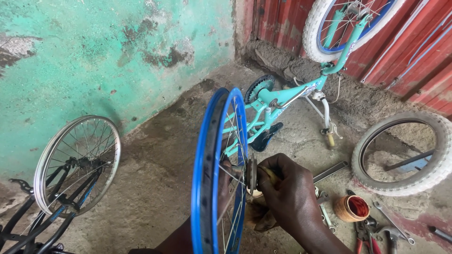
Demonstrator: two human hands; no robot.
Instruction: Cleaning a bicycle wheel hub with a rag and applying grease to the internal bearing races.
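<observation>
While gripping at the hub, keep the blue rim (217,174) upright.
Right hand (287,193) closed around a small part at the hub (251,174); left hand (226,181) behind the spokes, grip impossible to tell. Beyond: small tub (351,208), wrenches (391,218), loose tyre (404,153), upturned teal bicycle (282,101).

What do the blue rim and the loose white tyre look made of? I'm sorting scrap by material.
Blue rim: probably painted or anodised metal, given its smooth glossy sheen and thin wire spokes. White tyre: looks like rubber, matte and grimy, with small tread blocks along its edge.
</observation>
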